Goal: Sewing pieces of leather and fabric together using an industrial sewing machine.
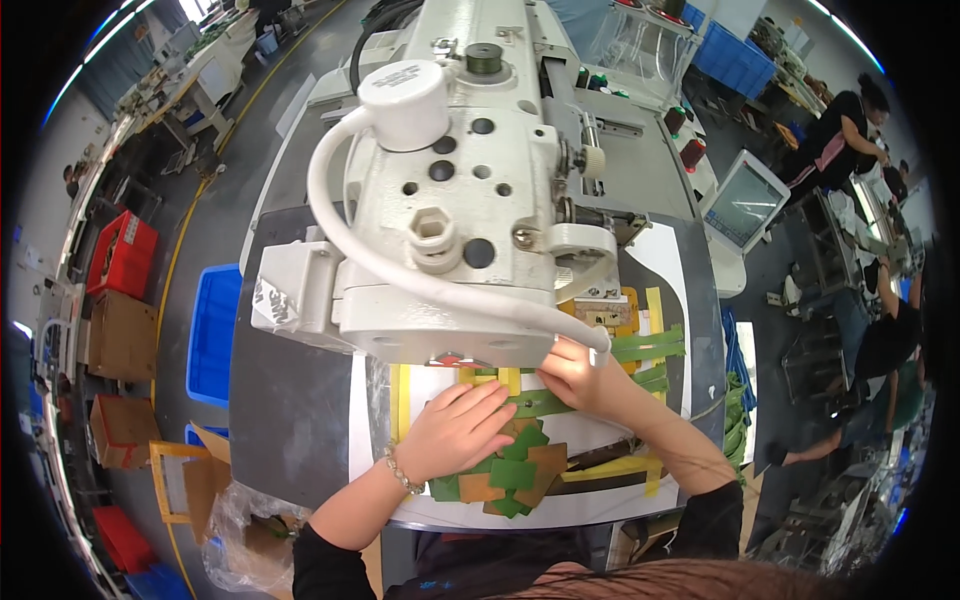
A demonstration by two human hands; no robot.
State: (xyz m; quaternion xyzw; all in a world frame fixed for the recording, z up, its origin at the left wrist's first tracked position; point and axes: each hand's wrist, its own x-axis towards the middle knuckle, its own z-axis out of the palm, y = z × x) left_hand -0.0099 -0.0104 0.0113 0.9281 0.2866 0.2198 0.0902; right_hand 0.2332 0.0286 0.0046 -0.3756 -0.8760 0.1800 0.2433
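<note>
A large white industrial sewing machine fills the middle, its head hanging over the work. Beneath its front edge, my left hand lies flat with fingers stretched out, beside a yellow-edged frame. My right hand is closed, fingers curled together under the machine head beside a green strap; what its fingertips hold is hidden. Between my wrists lies a pile of green and brown fabric patches, touching the left hand's lower side. More green straps extend to the right of my right hand.
A grey worktable carries the machine. At right stands a control screen; thread spools stand behind it. On the floor at left are a blue bin, cardboard boxes and a red crate. Another person works at far right.
</note>
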